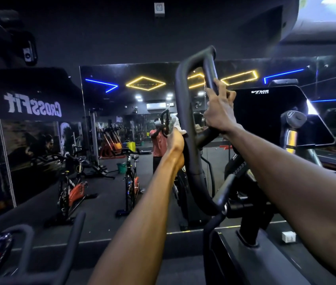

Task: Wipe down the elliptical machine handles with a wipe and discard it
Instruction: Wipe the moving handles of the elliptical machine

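My right hand wraps tight around the inner bar of the black loop handle. My left hand holds the white wipe against the outer bar, across the loop from my right hand. I cannot see the left fingers; the wrist and bar hide them. Most of the wipe is hidden too.

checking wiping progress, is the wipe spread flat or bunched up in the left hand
Bunched. The wipe shows as a crumpled white wad above the left hand, pressed against the handle.
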Demonstrator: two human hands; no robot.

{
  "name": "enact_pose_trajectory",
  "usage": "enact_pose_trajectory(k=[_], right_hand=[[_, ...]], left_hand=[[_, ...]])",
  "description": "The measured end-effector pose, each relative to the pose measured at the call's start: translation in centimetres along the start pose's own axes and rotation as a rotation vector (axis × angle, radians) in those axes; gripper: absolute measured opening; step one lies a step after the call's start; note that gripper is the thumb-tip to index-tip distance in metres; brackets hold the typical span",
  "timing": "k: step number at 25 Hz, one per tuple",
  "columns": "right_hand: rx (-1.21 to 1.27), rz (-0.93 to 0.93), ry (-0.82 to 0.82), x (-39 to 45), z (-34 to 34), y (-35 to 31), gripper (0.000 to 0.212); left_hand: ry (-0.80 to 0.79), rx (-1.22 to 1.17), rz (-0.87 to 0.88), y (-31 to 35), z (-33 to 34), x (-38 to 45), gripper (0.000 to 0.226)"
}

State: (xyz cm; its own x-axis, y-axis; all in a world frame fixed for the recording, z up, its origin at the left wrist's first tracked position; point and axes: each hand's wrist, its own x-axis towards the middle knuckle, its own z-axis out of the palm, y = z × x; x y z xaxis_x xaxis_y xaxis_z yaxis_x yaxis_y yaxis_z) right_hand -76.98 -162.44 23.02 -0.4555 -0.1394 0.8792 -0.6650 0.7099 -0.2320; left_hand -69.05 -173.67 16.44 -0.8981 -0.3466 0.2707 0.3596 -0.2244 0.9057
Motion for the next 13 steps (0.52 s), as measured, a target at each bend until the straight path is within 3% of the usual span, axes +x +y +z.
enact_pose_trajectory(k=[4, 10, 13], right_hand=[[0.083, 0.043, -0.036, -1.3, -0.2, -0.3, 0.069], [0.202, 0.086, -0.1, -3.0, -0.9, -0.6, 0.074], [0.169, 0.092, -0.102, -3.9, -1.2, -0.6, 0.069]], left_hand=[[-0.12, 0.0, -0.052, -3.0, -1.0, -1.6, 0.052], [-0.103, -0.001, -0.012, -4.6, -0.8, -3.7, 0.072], [-0.121, 0.037, -0.007, -4.7, -1.3, -4.2, 0.066]])
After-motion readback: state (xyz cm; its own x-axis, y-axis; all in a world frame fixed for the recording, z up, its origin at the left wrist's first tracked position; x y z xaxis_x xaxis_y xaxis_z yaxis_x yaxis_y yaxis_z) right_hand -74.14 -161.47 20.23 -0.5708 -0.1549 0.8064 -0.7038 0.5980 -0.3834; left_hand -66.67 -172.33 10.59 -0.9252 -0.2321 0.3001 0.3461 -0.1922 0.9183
